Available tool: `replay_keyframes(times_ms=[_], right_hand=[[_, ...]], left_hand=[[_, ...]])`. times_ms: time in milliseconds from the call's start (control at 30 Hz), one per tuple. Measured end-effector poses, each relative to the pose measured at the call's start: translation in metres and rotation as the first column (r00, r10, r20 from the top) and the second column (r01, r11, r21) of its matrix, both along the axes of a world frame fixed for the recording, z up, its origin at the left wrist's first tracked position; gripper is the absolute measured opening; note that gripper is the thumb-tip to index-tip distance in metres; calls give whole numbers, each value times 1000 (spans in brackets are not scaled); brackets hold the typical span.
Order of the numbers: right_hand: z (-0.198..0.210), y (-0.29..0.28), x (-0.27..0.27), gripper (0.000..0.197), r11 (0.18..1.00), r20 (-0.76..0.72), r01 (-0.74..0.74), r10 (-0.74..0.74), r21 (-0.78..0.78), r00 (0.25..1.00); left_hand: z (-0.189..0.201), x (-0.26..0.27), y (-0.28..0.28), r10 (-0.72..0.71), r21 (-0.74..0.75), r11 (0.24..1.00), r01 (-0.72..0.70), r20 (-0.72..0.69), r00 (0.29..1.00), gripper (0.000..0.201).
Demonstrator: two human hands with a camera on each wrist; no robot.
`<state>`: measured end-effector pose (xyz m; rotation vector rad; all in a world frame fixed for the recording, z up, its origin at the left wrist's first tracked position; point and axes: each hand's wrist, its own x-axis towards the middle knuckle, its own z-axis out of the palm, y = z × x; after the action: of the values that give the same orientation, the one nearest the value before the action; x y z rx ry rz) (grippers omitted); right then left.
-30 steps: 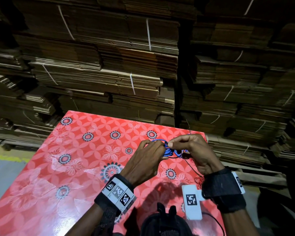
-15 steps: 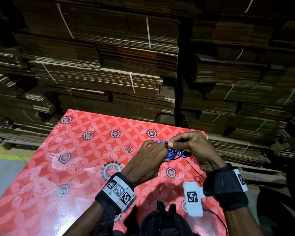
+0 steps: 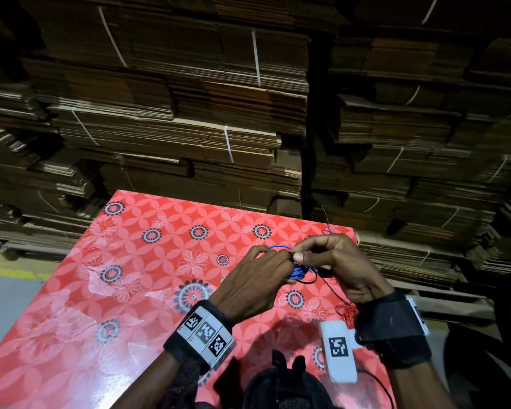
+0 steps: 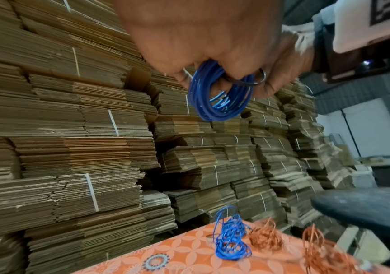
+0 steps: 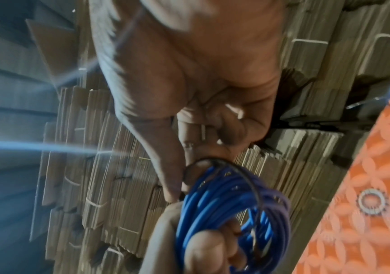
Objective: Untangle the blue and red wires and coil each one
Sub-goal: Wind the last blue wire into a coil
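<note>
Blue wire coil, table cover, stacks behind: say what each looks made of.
Blue wire coil: smooth, glossy plastic-looking insulation, thin strands catching highlights; the core is not visible. Table cover: likely vinyl or oilcloth, a printed red floral sheet with sheen. Stacks: flattened corrugated cardboard, matte brown, layered edges, bound with pale straps.

I see a glossy, smooth sheet of red flowered plastic over the table (image 3: 106,290), catching pale glare. The blue wire coil (image 4: 217,96) has smooth, shiny plastic insulation, with a thin black band (image 4: 251,83) of faint sheen looped through it. Behind, the stacked cardboard (image 3: 189,113) looks matt, rough-edged, bound with white straps.
</note>
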<state>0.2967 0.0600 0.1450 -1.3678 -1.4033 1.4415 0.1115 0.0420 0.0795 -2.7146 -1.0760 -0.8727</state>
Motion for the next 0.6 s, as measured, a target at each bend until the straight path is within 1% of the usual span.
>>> replay_keyframes(times_ms=[67, 200, 300, 400, 467, 533, 600], right_hand=[[-3, -2, 1, 9, 1000, -38, -2, 2, -8, 999], [-7, -7, 1, 6, 1000, -55, -18, 19, 13, 998], [-8, -9, 2, 12, 999, -66, -40, 42, 35, 997], [-11, -12, 3, 22, 997, -72, -49, 53, 65, 996], [-14, -15, 1, 20, 996, -64, -25, 31, 85, 997], [-17, -18, -2, 16, 995, -83, 14, -6, 95, 997], [-19, -19, -4, 15, 996, -137, 49, -38, 76, 990]], left_hand=[[1, 0, 1, -5, 13, 1000, 5, 4, 1000, 12], [-3, -1, 1, -22, 3, 1000, 22, -20, 1000, 16], [-3, -1, -1, -39, -20, 999, 39, -30, 999, 24], [-2, -2, -2, -62, -22, 998, 61, -25, 998, 29], [-3, -3, -2, -81, -12, 997, 80, -17, 997, 31], [-3, -3, -2, -81, -2, 997, 81, -16, 997, 28], [-4, -4, -1, -56, 0, 998, 56, -23, 998, 20]])
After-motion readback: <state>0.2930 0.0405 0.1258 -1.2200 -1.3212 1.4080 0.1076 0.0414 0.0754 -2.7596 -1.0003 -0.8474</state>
